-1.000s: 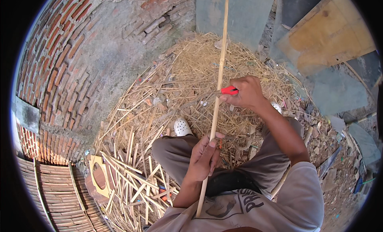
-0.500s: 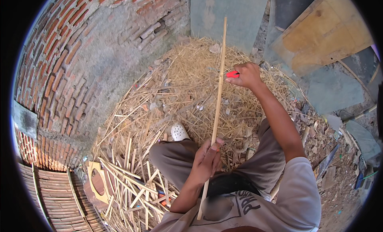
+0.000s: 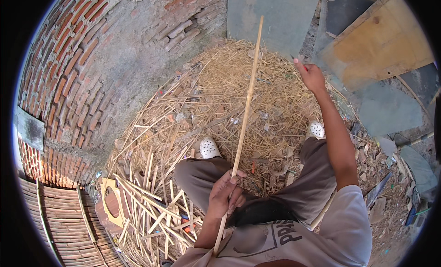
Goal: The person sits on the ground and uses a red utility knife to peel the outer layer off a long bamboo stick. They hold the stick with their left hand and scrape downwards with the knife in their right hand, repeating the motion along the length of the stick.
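A long, pale bamboo strip (image 3: 248, 99) slants up from my lap toward the far wall. My left hand (image 3: 224, 193) is closed around its lower part, and the strip's near end rests against my shirt. Out to the right, away from the strip, my right hand (image 3: 313, 78) grips a red-handled knife (image 3: 305, 68). Most of the knife is hidden by the fingers; only a bit of red and a thin dark tip by the thumb show.
Shavings (image 3: 229, 74) cover the ground ahead. Cut bamboo sticks (image 3: 158, 212) lie heaped at my left, beside a yellow board with a round hole (image 3: 120, 216). A brick wall (image 3: 82, 78) rises at left; flat panels (image 3: 376, 42) lean at far right. My white clogs (image 3: 210, 148) are on the shavings.
My right hand has moved right and slightly farther out, off the strip, with the knife turned. My left hand has shifted left and a little nearer me, still holding the strip.
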The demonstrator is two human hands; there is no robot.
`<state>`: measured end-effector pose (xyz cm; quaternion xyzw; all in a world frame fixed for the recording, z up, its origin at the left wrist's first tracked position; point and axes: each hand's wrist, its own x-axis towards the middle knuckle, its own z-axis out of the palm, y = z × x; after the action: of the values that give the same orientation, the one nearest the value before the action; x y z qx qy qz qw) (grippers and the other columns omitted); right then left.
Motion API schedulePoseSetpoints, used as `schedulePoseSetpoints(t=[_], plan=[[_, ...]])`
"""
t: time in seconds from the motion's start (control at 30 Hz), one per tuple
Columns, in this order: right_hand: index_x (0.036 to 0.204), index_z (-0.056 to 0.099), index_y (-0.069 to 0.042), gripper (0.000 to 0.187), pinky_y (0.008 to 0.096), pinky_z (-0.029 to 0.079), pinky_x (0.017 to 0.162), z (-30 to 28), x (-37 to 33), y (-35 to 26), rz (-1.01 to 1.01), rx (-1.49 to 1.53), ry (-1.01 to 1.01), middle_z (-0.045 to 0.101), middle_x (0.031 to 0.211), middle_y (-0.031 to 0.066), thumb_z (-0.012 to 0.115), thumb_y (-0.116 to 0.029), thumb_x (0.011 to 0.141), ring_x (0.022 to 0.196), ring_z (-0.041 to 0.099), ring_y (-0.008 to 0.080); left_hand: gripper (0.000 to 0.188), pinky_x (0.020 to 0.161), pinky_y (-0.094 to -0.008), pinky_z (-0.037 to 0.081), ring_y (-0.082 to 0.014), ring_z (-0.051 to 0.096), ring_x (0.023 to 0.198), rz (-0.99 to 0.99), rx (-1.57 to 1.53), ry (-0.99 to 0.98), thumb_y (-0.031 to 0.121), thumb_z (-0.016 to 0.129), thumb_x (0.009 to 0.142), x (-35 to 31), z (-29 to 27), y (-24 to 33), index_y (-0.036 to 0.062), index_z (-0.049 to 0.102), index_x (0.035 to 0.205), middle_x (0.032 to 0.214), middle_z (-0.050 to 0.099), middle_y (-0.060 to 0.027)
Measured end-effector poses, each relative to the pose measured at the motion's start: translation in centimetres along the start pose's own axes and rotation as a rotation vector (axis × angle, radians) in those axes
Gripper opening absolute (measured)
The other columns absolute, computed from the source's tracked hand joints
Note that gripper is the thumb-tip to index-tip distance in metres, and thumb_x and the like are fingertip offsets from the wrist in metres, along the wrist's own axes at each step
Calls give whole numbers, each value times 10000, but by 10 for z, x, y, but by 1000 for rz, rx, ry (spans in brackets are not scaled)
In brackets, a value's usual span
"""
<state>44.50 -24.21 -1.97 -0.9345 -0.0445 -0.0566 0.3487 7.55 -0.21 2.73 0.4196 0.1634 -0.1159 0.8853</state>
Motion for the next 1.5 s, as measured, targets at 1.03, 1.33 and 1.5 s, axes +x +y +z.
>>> schedulePoseSetpoints(t=[1.03, 1.33, 1.5], plan=[[664, 659, -18, 826, 415, 493, 645, -15, 2, 15, 213, -10, 181, 625, 659, 169, 417, -796, 802, 689, 641, 322, 247, 413, -194, 251, -50, 298, 358, 15, 303, -230, 128, 361, 1023, -40, 21, -4, 35, 439, 1238, 492, 348, 48], [582, 564, -25, 731, 409, 427, 540, 5, -83, -50, -372, 215, -7, 498, 495, 118, 504, -711, 827, 511, 528, 293, 377, 425, -203, 258, -45, 280, 366, 283, 399, 10, 231, 390, 1031, 17, 16, 1, -30, 502, 1278, 464, 363, 34], [594, 586, -66, 597, 397, 441, 493, 5, -141, -96, -875, 44, -64, 539, 510, 96, 648, -639, 750, 497, 570, 317, 373, 420, -201, 238, -37, 291, 402, 360, 456, 47, 194, 418, 1024, 31, 18, 3, -29, 502, 1311, 478, 360, 43]])
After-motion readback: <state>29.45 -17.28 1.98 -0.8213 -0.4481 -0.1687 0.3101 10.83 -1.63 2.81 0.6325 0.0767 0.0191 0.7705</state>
